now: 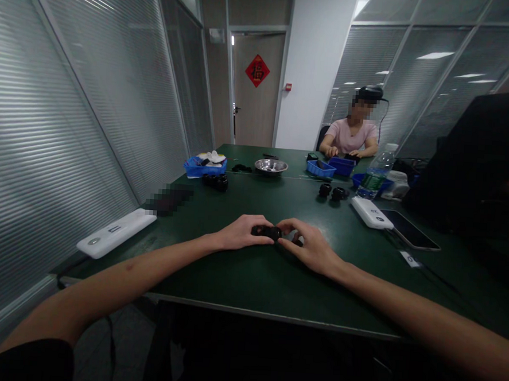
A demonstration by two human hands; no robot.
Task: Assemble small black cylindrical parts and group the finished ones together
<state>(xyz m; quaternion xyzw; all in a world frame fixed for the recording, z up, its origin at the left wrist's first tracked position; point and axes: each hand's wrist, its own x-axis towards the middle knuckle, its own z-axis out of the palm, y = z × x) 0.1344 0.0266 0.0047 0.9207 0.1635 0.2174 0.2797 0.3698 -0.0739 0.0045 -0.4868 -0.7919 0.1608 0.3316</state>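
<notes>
My left hand (244, 232) rests low over the green table with thumb and fingers closed round a small black rounded part (271, 232). From the other side, the thumb and forefinger of my right hand (310, 247) pinch the right end of the same part, so both hands meet on it. Its exact kind is too dark and small to make out. Under the curled fingers of my right hand another dark piece (297, 239) shows, partly hidden.
Beyond my hands are black round parts (336, 193), more black parts (216, 181), a metal bowl (271, 167) and blue baskets (205, 167). To the right stand a water bottle (375, 174), a white power bank (371, 213) and a phone (411, 229). Another person (351, 133) sits opposite.
</notes>
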